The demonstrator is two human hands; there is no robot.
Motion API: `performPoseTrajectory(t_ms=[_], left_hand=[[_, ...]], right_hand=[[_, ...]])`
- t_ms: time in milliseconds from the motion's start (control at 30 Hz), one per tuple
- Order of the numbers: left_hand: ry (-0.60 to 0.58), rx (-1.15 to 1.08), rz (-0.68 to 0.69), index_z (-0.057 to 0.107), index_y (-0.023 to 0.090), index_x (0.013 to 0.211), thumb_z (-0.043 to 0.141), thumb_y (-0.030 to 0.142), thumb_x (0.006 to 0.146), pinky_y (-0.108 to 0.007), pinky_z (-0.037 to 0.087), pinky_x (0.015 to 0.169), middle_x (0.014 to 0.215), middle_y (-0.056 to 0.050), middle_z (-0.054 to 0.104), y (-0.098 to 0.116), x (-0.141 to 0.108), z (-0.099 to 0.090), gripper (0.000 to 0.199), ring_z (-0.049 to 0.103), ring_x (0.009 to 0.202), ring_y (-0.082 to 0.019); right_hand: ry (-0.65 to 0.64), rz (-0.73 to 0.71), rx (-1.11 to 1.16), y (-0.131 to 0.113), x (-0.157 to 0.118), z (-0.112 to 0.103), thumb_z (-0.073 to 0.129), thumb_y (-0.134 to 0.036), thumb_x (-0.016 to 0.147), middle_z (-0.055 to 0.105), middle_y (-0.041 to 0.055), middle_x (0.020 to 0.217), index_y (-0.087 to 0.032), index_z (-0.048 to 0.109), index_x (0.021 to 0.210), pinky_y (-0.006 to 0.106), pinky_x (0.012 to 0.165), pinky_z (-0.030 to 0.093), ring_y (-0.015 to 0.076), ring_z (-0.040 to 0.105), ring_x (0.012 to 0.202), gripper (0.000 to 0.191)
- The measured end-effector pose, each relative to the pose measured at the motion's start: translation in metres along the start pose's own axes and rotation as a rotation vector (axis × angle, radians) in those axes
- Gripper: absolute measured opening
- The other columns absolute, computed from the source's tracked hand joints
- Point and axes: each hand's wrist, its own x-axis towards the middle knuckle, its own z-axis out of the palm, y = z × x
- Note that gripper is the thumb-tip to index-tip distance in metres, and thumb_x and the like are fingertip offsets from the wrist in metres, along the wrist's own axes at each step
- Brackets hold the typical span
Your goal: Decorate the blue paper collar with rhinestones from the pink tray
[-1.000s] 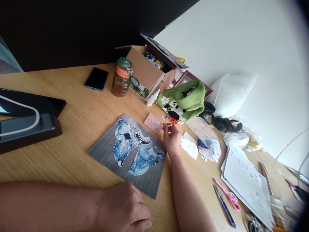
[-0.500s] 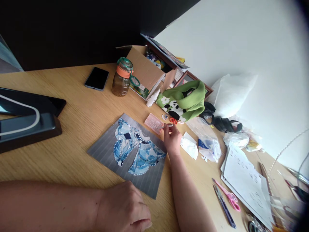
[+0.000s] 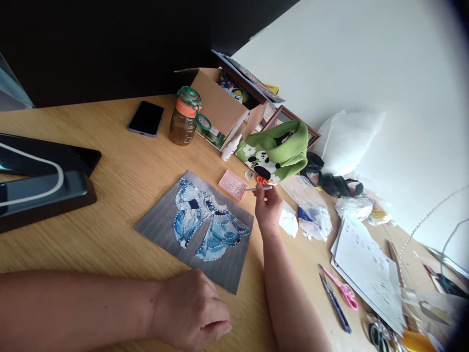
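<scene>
A black panel (image 3: pixel 110 49) fills the upper left of the frame; a plain white wall (image 3: pixel 351 58) takes the upper right. Below both spreads a wood-grained surface (image 3: pixel 117 166), softly lit.

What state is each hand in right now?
Left hand: closed in a loose fist, with nothing visible in it.
Right hand: closed on a thin white stick, its tip at the pink tray.
</scene>
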Motion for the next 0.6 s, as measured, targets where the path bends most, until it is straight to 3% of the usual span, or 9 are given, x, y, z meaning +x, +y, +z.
performPoseTrajectory(t_ms=[267, 433, 600], left_hand=[[0.011, 0.05, 0.012, 0.044, 0.02, 0.065, 0.058, 0.016, 0.087, -0.03, 0.035, 0.051, 0.055, 0.005, 0.053, 0.0, -0.001, 0.003, 0.026, 0.046, 0.05, -0.014], [0.039, 0.019, 0.036, 0.045, 0.02, 0.065, 0.058, 0.013, 0.086, -0.03, 0.036, 0.053, 0.055, 0.005, 0.054, 0.002, 0.001, 0.0, 0.026, 0.046, 0.051, -0.014], [0.11, -0.03, 0.053, 0.05, 0.02, 0.069, 0.053, 0.013, 0.09, -0.03, 0.038, 0.054, 0.059, 0.004, 0.057, 0.001, 0.004, -0.003, 0.022, 0.048, 0.054, -0.015]], right_hand=[[0.014, -0.006, 0.016, -0.016, -0.031, -0.031, 0.054, -0.053, 0.091, 0.073, 0.0066, 0.073, -0.019, 0.063, 0.079, 0.027, 0.059, 0.049, 0.0194, 0.069, 0.069, 0.037], [0.001, 0.039, 0.054, -0.009, -0.061, -0.033, 0.055, -0.053, 0.09, 0.072, 0.0066, 0.074, -0.019, 0.062, 0.076, 0.026, 0.058, 0.048, 0.0187, 0.068, 0.069, 0.038], [0.008, 0.048, 0.038, -0.002, -0.072, -0.03, 0.054, -0.052, 0.091, 0.069, 0.0049, 0.069, -0.018, 0.062, 0.074, 0.026, 0.058, 0.047, 0.0168, 0.065, 0.065, 0.038]])
